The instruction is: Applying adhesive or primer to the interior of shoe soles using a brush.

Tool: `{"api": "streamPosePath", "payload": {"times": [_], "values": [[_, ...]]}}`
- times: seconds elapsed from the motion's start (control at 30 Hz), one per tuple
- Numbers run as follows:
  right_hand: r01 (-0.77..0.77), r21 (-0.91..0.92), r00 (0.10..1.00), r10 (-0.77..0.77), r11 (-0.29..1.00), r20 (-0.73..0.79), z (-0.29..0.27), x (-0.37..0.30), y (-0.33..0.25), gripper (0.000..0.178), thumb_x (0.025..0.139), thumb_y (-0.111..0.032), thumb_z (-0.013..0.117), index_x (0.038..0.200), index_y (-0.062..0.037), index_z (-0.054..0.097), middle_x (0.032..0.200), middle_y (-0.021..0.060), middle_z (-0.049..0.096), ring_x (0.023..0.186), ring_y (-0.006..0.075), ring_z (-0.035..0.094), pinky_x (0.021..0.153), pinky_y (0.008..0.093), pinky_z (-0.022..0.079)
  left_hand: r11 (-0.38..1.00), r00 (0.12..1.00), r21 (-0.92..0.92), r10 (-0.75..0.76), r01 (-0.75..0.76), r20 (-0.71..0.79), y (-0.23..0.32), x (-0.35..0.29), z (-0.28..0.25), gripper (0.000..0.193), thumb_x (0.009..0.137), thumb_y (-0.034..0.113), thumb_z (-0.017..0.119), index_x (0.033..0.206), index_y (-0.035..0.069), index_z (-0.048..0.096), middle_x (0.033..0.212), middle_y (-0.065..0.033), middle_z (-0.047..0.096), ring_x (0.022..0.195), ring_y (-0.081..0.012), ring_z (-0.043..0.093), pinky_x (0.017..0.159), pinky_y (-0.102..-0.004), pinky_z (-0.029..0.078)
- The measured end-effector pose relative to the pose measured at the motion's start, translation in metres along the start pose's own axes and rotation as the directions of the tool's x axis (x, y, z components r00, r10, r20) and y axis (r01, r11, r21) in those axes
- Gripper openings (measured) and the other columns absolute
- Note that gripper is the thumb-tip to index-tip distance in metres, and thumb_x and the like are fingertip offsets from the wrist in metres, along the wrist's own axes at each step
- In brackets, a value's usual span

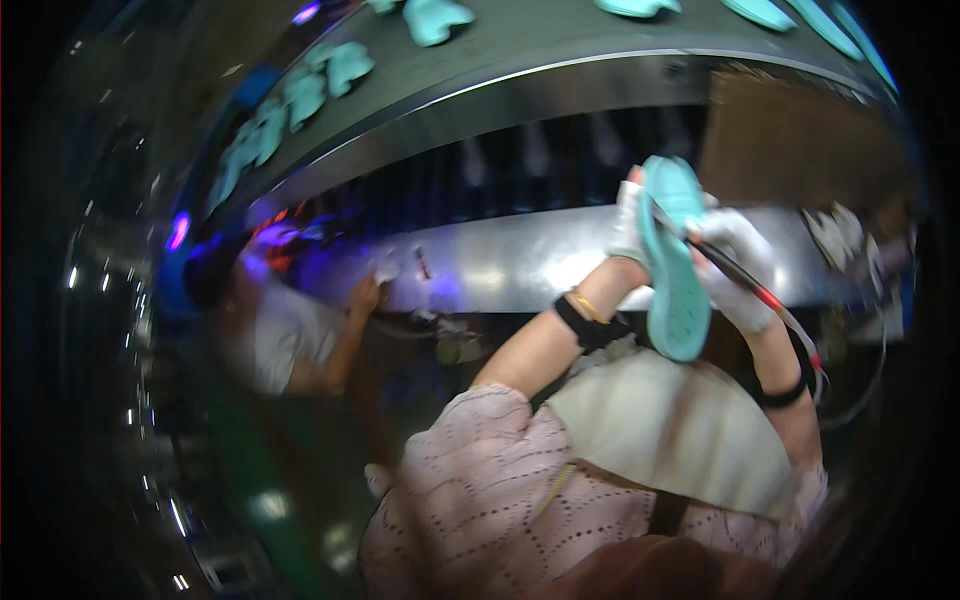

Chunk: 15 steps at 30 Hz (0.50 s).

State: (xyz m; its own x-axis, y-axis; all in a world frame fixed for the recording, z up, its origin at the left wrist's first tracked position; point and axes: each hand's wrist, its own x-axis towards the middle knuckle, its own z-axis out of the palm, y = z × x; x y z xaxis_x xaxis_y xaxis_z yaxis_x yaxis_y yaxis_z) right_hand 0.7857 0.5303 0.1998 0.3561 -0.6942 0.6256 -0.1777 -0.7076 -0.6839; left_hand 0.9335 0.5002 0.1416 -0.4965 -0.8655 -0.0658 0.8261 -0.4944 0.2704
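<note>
A turquoise shoe sole stands tilted in front of me, its long side running away from my body. My left hand, in a white glove with bare fingertips, grips its left edge near the far end. My right hand, gloved the same way, is closed round a thin dark pen-like tool with a red section and a cord trailing off to the right. The tool's tip points at the sole's upper part; blur hides whether it touches.
A shiny metal bench lies beyond my hands. Behind it runs a conveyor belt carrying several turquoise pieces. A cardboard box stands at the far right, near crumpled white gloves. To the left, a co-worker sits at the same bench.
</note>
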Motion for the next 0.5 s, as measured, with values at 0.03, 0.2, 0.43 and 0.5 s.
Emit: {"api": "streamPosePath", "payload": {"times": [0.03,0.2,0.43,0.5], "values": [[-0.167,0.141,0.982,0.152,0.976,0.112,-0.008,-0.009,-0.004,0.011,0.076,0.001,0.061,0.085,-0.0019,0.059,0.085,0.0067,0.059,0.078,0.0145,0.057,0.076,0.0259,0.045,1.000,0.999,-0.006,0.026,-0.026,-0.019,-0.006,0.000,0.005,0.084,0.076,0.072,0.035,0.116,0.000,0.050,0.110,-0.0192,0.057,0.094,-0.0310,0.059,0.082,-0.0424,0.049],[-0.437,0.277,0.899,0.425,0.856,0.108,-0.017,-0.042,0.028,0.012,0.080,0.004,0.058,0.090,-0.0021,0.055,0.094,0.0043,0.059,0.086,0.0092,0.054,0.080,0.0236,0.043,0.990,0.999,-0.131,-0.052,0.050,-0.012,-0.005,-0.017,0.007,0.080,0.078,0.071,0.035,0.117,0.002,0.050,0.109,-0.0188,0.057,0.099,-0.0326,0.056,0.091,-0.0449,0.044],[-0.717,0.472,0.661,0.715,0.514,0.226,-0.025,-0.058,0.015,0.010,0.081,-0.001,0.058,0.091,-0.0015,0.060,0.092,0.0061,0.061,0.083,0.0120,0.058,0.075,0.0236,0.046,0.996,0.996,0.067,-0.055,0.051,0.064,-0.037,-0.043,-0.011,0.095,0.069,0.080,0.031,0.127,0.007,0.041,0.113,-0.0170,0.056,0.102,-0.0296,0.055,0.089,-0.0415,0.045],[-0.702,0.445,0.679,0.711,0.556,0.183,-0.022,-0.049,0.023,0.010,0.082,0.000,0.056,0.091,-0.0013,0.060,0.089,0.0054,0.063,0.083,0.0122,0.058,0.077,0.0264,0.047,0.947,0.999,0.320,0.008,-0.022,0.046,-0.046,-0.050,-0.020,0.095,0.070,0.079,0.032,0.132,0.007,0.035,0.119,-0.0164,0.053,0.106,-0.0278,0.054,0.092,-0.0393,0.044]]}}
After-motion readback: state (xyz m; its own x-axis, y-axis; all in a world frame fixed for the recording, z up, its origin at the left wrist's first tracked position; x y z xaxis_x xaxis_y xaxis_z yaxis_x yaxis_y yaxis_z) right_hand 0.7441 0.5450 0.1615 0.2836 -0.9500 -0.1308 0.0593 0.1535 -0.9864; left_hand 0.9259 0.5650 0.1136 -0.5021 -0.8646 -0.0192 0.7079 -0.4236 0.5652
